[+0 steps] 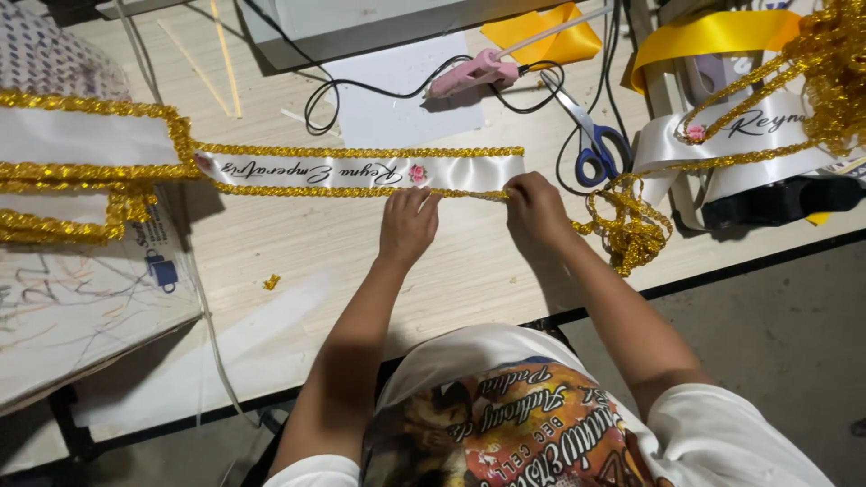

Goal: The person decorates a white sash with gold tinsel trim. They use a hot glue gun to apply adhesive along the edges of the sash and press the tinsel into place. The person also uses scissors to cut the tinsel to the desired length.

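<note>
Closest to me I see the white shirt with a colourful print (514,424), and both forearms reaching forward over the pale wooden table (307,261). My left hand (408,225) lies palm down with its fingers pressed flat on the near edge of the white satin sash (361,171). My right hand (534,206) sits just beside it, fingers pinched narrow on the gold braid trim (469,193) that runs along that near edge. The sash lies flat across the middle of the table, script lettering and a small pink flower (417,172) on it, gold trim along both long sides, its left end joining a wider gold-edged white band (81,135). A loose tangle of gold braid (631,230) lies just right of my right hand. Beyond that, blue-handled scissors (591,135) rest near the sash's right end. Farther back lie a pink glue gun (474,72) with its black cord, a white sheet of paper (397,90), yellow ribbon (550,32), and another lettered sash (758,126) at the far right.
</note>
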